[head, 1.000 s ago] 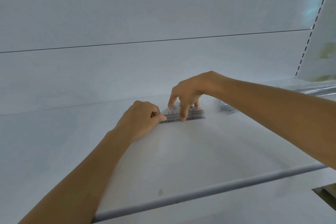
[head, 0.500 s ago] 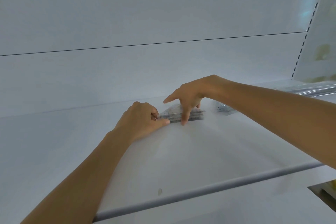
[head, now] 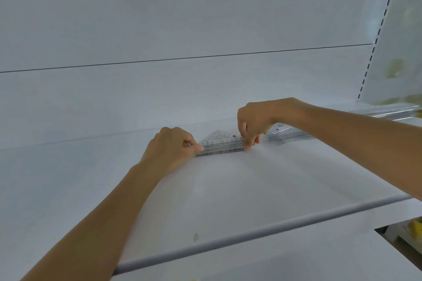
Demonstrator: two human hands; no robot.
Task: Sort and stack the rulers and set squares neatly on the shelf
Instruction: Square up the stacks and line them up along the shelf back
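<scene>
A stack of clear triangular set squares [head: 220, 145] lies flat on the white shelf [head: 228, 189], near its back. My left hand [head: 171, 149] pinches the stack's left corner between thumb and curled fingers. My right hand [head: 253, 124] grips the stack's right end from above, fingertips down on its front edge. Further right, partly behind my right forearm, lies a second pile of clear set squares [head: 285, 132]. Long clear rulers [head: 388, 112] lie at the far right of the shelf.
The shelf's rounded front edge [head: 251, 235] runs across the lower view. A white back panel [head: 182, 93] rises right behind the stack. A slotted upright [head: 374, 41] stands at the right. Below right, a lower shelf shows something yellow [head: 414, 229].
My right hand has shifted from the middle of the stack to its right end, and its fingers have curled down onto it. My left hand has stayed at the left corner.
</scene>
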